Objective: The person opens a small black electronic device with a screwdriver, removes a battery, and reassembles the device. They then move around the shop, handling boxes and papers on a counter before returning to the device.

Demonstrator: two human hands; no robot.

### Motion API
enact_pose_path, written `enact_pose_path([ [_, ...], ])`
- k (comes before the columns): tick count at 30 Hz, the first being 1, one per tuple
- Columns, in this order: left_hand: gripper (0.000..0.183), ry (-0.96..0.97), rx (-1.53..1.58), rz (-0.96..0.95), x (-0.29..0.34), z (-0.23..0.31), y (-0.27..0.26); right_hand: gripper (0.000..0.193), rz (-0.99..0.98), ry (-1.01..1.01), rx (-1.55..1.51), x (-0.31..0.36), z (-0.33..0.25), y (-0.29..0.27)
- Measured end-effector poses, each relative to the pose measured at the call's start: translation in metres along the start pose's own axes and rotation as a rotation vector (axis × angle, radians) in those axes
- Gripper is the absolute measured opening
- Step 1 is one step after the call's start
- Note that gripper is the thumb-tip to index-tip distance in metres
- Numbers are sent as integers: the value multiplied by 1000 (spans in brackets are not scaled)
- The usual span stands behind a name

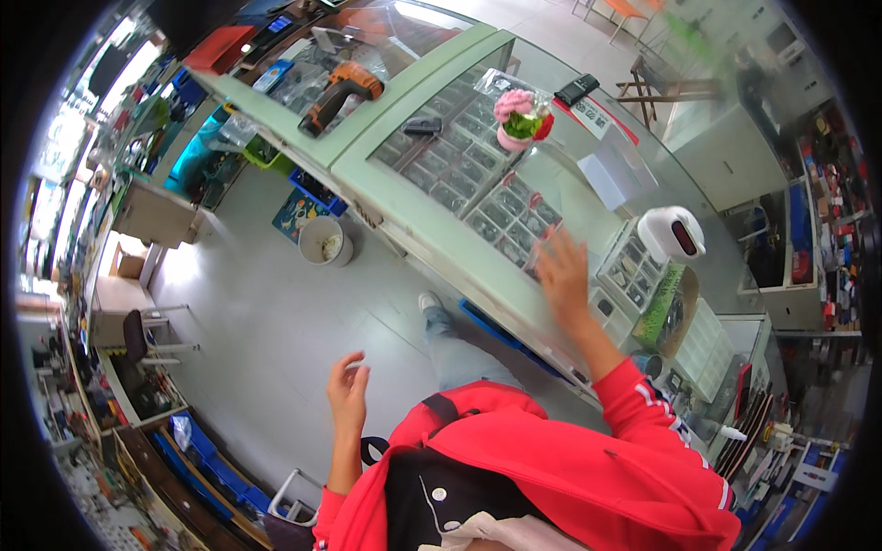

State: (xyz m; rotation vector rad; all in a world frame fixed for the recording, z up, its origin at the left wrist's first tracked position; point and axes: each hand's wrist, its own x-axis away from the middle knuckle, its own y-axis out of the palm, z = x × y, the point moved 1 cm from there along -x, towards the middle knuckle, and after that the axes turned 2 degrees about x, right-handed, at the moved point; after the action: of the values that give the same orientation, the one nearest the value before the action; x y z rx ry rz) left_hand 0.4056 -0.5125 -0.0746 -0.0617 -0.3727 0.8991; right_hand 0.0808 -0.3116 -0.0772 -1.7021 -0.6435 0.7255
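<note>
Glass worktop (588,197) of a long display case runs slantwise across the upper middle of the view, and the right hand (562,275) rests on it near its front edge, fingers spread and flat, holding nothing that can be made out. Under the glass, just beyond the fingertips, sit rows of small trays (478,179) divided into compartments; each holds small dark parts too tiny to tell apart. Right of the hand stands a clear compartment box (634,266) with small bits in its cells, and behind it a white rounded device (673,234) with a dark red face. Farther along the glass stands a pink pot (519,124) with pink flowers and green leaves. An orange power drill (342,92) lies in the next case to the left.

The left hand (347,393) hangs over the grey floor (266,331), well apart from the case, fingers loosely curled and empty. A white bucket (324,241) stands on the floor by the case foot, with pale scraps inside.
</note>
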Motion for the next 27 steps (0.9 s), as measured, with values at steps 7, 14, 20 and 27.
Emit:
enact_pose_path([
  [7, 29, 414, -113, -461, -138, 127, 74, 32, -354, 155, -1705, -58, -131, -5],
  [14, 10, 10, 397, -402, -210, 162, 73, 17, -323, 143, -1344, -128, -153, -6],
  [20, 12, 257, 396, -322, -323, 210, 27, 10, 216, 165, -828, -194, -127, -63],
  [27, 14, 171, 179, -598, -387, 208, 12, 54, -420, 399, 472, -370, -47, -49],
])
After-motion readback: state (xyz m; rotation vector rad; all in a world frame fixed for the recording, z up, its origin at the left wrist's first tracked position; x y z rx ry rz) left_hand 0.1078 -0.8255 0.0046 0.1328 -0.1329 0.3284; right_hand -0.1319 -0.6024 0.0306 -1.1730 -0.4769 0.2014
